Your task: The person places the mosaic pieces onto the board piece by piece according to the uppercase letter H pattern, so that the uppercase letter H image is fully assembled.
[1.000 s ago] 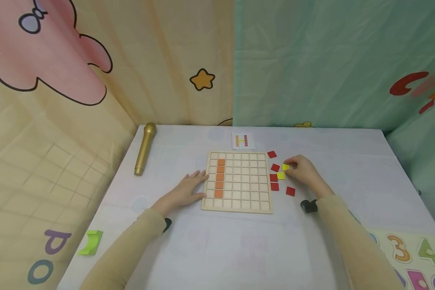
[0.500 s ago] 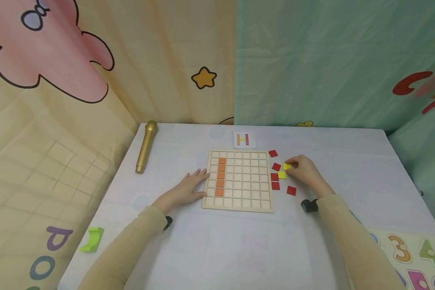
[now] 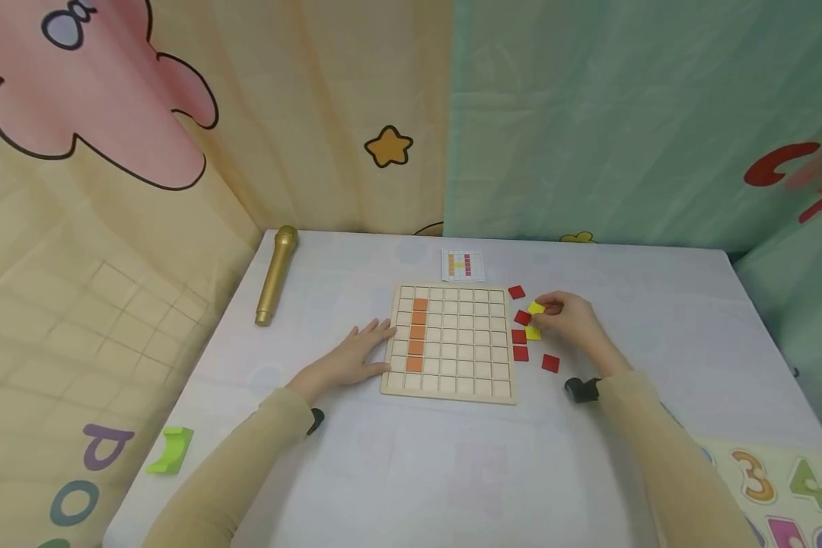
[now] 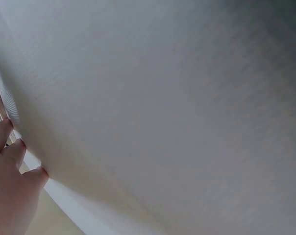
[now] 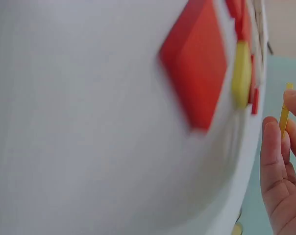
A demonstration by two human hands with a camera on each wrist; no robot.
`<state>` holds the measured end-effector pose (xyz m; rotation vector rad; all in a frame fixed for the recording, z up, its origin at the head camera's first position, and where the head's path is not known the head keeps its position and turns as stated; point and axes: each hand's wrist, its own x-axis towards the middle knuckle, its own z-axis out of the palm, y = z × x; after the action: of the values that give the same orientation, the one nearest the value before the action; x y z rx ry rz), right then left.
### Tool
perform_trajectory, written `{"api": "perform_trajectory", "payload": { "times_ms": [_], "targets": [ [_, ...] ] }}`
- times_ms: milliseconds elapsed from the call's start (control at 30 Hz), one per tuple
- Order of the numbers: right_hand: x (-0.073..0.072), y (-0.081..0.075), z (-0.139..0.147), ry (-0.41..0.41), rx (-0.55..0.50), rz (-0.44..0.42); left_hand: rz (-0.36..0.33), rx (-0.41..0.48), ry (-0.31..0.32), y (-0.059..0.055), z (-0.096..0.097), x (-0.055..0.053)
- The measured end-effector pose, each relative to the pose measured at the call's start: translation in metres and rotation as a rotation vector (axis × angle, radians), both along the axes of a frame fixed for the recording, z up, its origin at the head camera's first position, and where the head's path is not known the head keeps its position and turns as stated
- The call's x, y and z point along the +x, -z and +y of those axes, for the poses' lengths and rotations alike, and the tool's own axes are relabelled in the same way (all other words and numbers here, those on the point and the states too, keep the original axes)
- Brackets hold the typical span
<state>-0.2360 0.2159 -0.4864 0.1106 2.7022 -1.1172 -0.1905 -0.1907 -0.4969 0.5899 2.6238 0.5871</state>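
Off the 2 o'clock side of the pale wooden grid board (image 3: 465,352), the right hand (image 3: 571,323) pinches a yellow square tile (image 3: 536,307), near 5 red square tiles (image 3: 518,336) and a 2nd yellow tile (image 3: 534,334). At 9 o'clock the left hand (image 3: 346,361) touches the board's edge with extended fingers; 5 orange square tiles (image 3: 417,332) form a column on the board, and a white printed card (image 3: 463,266) lies at 12 o'clock.

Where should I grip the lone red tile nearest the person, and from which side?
Probably best pinched by two opposite edges, from above and the right: the red tile lies flat and thin, apart from the other tiles, edges exposed.
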Motion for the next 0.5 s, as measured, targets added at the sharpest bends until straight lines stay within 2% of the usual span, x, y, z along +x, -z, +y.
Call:
{"api": "perform_trajectory", "payload": {
  "times_ms": [267,500],
  "targets": [
    [0.001,-0.019,-0.052,-0.166,-0.12,0.086,-0.008,0.009,0.001,-0.002,-0.001,0.0],
    [0.003,-0.021,-0.098,-0.259,-0.176,0.127,-0.019,0.011,0.0,-0.003,0.0,0.0]
  ]
}}
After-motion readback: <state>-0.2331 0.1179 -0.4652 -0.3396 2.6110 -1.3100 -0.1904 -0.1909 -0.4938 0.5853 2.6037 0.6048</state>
